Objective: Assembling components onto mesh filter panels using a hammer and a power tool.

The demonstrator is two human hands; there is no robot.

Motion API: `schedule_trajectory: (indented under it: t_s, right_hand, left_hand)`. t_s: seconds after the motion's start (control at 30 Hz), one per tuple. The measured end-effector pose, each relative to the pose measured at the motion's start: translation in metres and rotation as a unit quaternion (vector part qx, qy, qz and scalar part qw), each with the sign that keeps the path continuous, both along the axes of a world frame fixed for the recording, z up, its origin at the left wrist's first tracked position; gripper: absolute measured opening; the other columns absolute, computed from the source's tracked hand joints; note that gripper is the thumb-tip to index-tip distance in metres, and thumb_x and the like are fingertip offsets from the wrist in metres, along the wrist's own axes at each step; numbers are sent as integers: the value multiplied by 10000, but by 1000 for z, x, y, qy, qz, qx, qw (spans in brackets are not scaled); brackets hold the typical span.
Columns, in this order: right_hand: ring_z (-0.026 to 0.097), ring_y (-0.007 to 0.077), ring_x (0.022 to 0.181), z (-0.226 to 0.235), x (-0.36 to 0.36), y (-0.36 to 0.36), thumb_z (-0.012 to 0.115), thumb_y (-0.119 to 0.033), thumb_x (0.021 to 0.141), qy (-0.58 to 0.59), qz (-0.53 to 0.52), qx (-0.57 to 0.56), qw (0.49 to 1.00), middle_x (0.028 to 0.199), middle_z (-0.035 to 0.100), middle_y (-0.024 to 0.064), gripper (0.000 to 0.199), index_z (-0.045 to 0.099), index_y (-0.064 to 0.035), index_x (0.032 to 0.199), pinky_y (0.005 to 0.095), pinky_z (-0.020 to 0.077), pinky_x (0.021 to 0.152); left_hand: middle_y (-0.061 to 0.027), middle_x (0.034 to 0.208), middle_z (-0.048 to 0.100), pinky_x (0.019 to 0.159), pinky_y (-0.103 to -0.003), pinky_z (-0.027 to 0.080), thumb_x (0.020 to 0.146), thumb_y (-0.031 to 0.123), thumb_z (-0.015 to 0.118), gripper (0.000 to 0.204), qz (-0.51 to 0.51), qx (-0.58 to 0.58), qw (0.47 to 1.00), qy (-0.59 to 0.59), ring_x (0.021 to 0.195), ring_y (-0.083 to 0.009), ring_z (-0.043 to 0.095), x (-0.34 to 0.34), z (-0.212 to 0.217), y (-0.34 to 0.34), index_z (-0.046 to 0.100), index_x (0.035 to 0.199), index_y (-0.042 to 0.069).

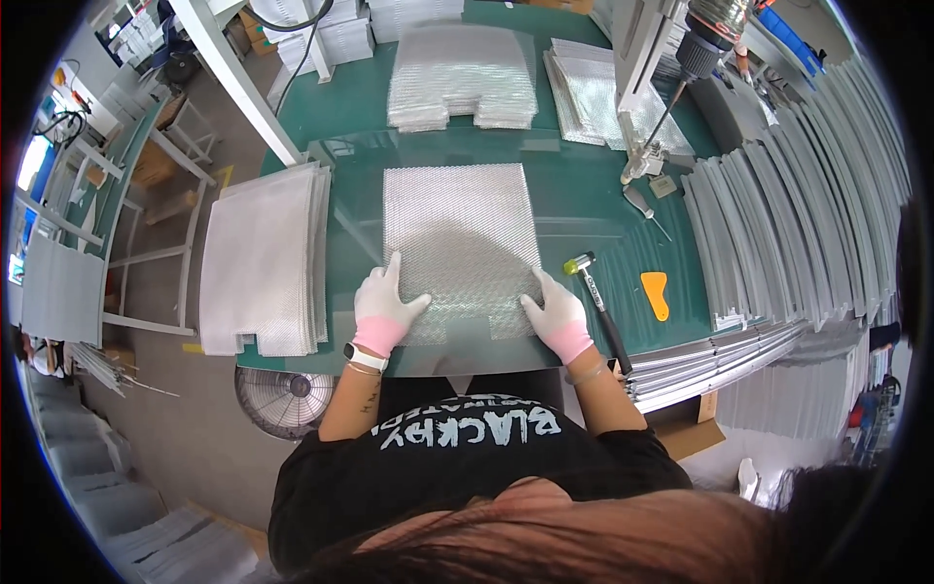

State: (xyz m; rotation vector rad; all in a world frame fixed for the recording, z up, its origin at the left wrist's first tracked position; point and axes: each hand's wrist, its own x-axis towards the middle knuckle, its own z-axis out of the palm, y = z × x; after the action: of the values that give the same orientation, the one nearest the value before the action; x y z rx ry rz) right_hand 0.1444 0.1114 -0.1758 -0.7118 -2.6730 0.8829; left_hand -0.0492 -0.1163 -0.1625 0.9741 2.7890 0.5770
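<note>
A silvery honeycomb-textured mesh sheet (pixel 460 224) lies flat on the green table in front of me, with a notch in its near edge. My left hand (pixel 381 310), in a white glove with a pink cuff, rests at its near left edge, index finger pointing forward and thumb spread onto the mesh. At the near right edge, my right hand (pixel 558 313) mirrors this, its thumb and index finger apart. Both hands touch the sheet with fingers stretched out; their outer fingers are partly hidden. Right of my right hand lies a hammer (pixel 598 307) with a green-and-silver head and dark handle.
An orange scraper (pixel 656 295) and a screwdriver (pixel 642 206) lie on the right. Mesh stacks stand at the back (pixel 462 73) and left (pixel 263 258). Grey panels (pixel 798 204) line the right side. A power drill (pixel 702 44) hangs above the back right. A fan (pixel 292 397) stands below.
</note>
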Motion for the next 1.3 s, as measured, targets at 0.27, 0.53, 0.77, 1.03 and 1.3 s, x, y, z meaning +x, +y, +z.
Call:
schedule_trajectory:
  t_s: [0.27, 0.53, 0.77, 1.03, 1.3]
  right_hand:
    - [609, 386, 1096, 3, 0, 10, 630, -300, 891, -30, 12, -14, 999, 1189, 628, 252, 557, 492, -12, 1347, 424, 477, 951]
    - [649, 380, 919, 73, -41, 189, 634, -369, 838, 21, -244, 70, 967, 981, 673, 197, 340, 647, -59, 977, 434, 516, 785]
    - [572, 347, 1195, 6, -46, 320, 636, -483, 847, -234, -327, 165, 901, 1333, 545, 151, 533, 583, -173, 1277, 446, 515, 946]
    - [671, 337, 1054, 5, -7, 335, 469, -80, 952, -192, -318, 191, 909, 1180, 639, 223, 515, 327, -26, 1444, 434, 562, 868]
    - [634, 448, 907, 54, 36, 150, 556, 12, 818, 201, -195, 247, 928, 1061, 624, 249, 472, 483, -49, 1280, 493, 533, 792]
  left_hand:
    - [-164, 1054, 598, 870, -407, 504, 703, 450, 801, 895, -2, -10, 1000, -15, 1004, -317, 606, -5, 9, 9, 448, 1419, 46]
    - [-205, 1457, 394, 1146, -573, 222, 620, 504, 842, 989, -43, -97, 987, 120, 1373, -446, 319, -19, 17, 7, 433, 1454, 166]
    - [-217, 1504, 340, 1167, -613, 107, 618, 517, 834, 951, -83, -128, 988, 21, 1411, -474, 238, 12, 17, -13, 465, 1412, 144]
    - [-133, 918, 671, 857, -411, 489, 773, 279, 742, 311, -267, 122, 955, -40, 950, -274, 651, 80, -3, -51, 672, 961, 42]
    - [-110, 1046, 617, 783, -385, 508, 964, 467, 594, 503, 207, 381, 563, -703, 877, -229, 602, 119, -115, -58, 549, 1233, 45]
